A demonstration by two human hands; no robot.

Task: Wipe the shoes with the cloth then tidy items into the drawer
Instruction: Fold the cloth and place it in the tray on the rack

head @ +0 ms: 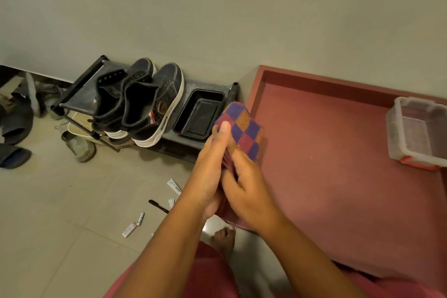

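Foot: my bare foot [223,237] rests on the floor tiles [60,237].
Floor items: small tubes [134,225] and a black pen [158,206] lie near my left forearm.
Left hand: my left hand [208,172] grips the folded checked cloth [242,128], thumb on top.
Right hand: my right hand [246,191] has its fingers curled round the cloth's lower folds.
Drawer: the open red drawer [338,164] lies just right of the cloth, a clear plastic box [418,130] inside.
Rack: the black shoes [145,101] stand on the shoe rack [72,97] beside a black tray [199,113], against the wall.
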